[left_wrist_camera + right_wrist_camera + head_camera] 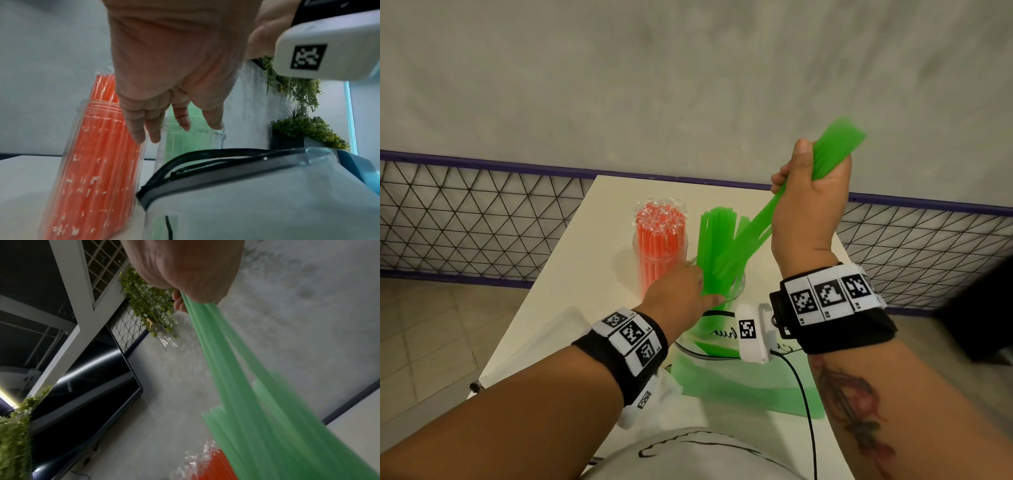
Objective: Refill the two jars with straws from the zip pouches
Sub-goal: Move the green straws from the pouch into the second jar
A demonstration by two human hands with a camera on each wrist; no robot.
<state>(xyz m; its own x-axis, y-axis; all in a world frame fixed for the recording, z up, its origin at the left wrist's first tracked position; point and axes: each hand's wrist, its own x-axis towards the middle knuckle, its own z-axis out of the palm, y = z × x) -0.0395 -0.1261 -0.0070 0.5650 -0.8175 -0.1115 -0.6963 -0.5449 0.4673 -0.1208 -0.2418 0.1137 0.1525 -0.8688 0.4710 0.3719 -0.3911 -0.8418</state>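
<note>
Your right hand (810, 202) is raised and fisted round a bunch of green straws (763, 219) whose lower ends slant down-left into the clear jar (193, 139). Your left hand (681, 294), fingers loosely straight, rests at that jar's rim against the straws standing in it. Just left stands the jar of orange straws (661, 246); nearer you on the table (571, 246) lies an open pouch (722, 373) of green straws.

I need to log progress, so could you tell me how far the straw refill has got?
Done: the orange straws fill their jar. In hand: the right hand lowers a green bundle into the second jar, at whose rim the left hand rests. Left: green straws remain in the pouch.
</note>
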